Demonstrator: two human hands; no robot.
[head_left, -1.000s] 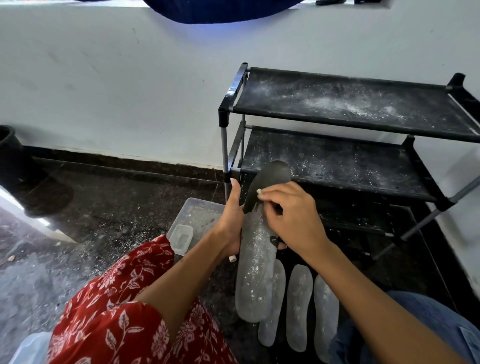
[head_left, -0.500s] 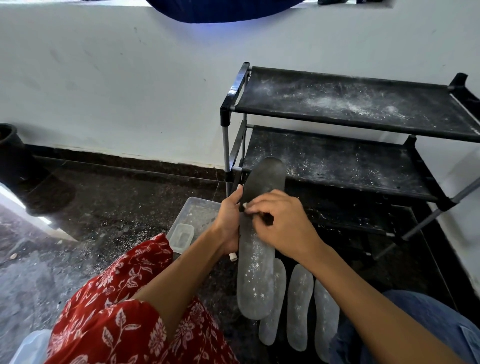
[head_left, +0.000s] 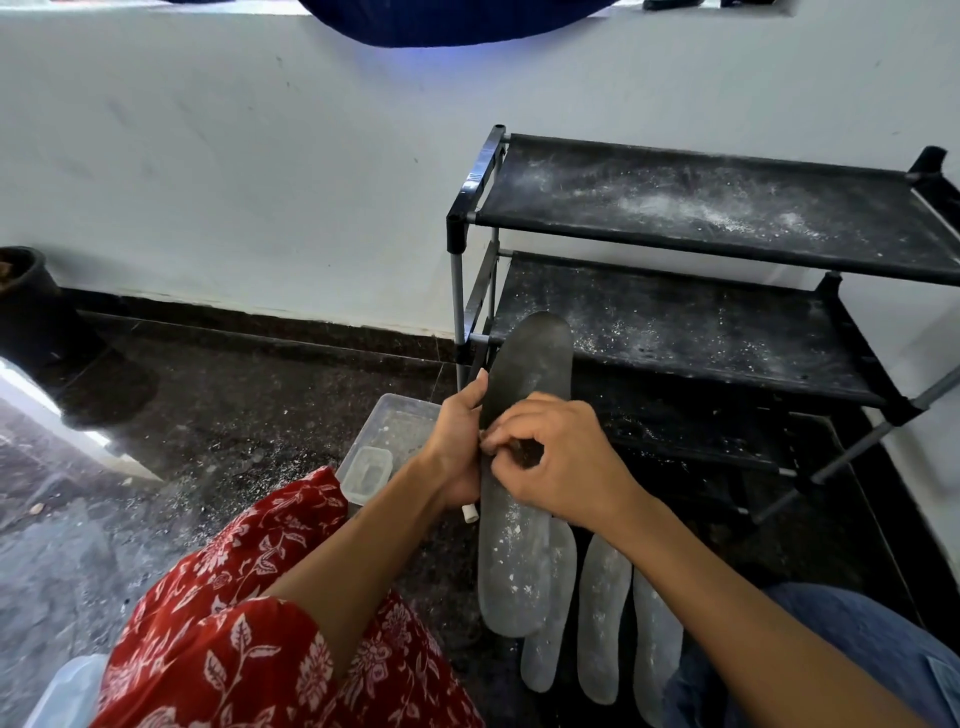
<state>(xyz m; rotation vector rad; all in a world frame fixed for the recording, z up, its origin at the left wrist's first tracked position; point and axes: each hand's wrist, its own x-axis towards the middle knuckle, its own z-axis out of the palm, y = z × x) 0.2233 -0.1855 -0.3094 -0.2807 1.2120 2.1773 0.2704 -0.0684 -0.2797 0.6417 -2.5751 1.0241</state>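
Head view, centre of frame: the insole (head_left: 514, 561) stands on end, its dark tip up in front of the shoe rack (head_left: 675, 332) and its powder-flecked end down toward the floor.

Findings:
- My left hand (head_left: 457, 447) grips the insole's left edge at mid-length, thumb up along the rim. A small white stub (head_left: 470, 513) shows just below this hand; I cannot tell what it is.
- My right hand (head_left: 561, 467) is curled over the face of the insole, fingertips pinching at the same left edge, touching the left thumb. A dark patch sits inside the curl; whether it is a tool or shadow I cannot tell.
- Three other insoles (head_left: 602, 623) lie side by side on the floor at lower centre, just beneath the held one. A clear plastic tub (head_left: 400, 421) sits left of my hands.

Judgement: the step is working the edge at the pinch point. To do it well I should brace firmly with the left hand close to the pinch, work in short pulls along the rim, and hold the insole clear of the ones below so loosened powder does not fall on them.
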